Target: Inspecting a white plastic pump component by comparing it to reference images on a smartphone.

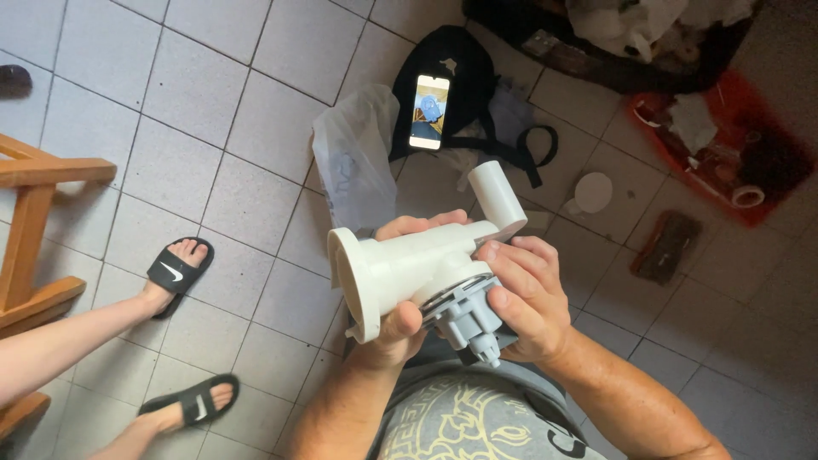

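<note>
Both hands are closed around one white plastic pump housing [409,264], held at the centre of the frame above the person's lap. The left hand [400,328] is clenched under the wide round mouth end of the housing, thumb pressed against its side. The right hand [524,298] is wrapped over the grey motor block [464,319] fixed to the housing's lower end, fingers curled on top. A white outlet pipe [497,198] sticks up from the housing towards the upper middle. The step in hand seems to be the working of the grey block against the white body; a firm counter-hold by the left hand would likely be called for while the right hand turns or pulls.

A red tray [724,170] at the upper right is filled with mixed small parts and scraps, too jumbled to tell apart. A dark bin [511,21] at the top edge holds crumpled white plastic. A phone [429,112] lies on a black bag [464,64] at upper centre, beside a clear plastic bag [354,162]. Another person's feet in black sandals [177,274] are seen at lower left.
</note>
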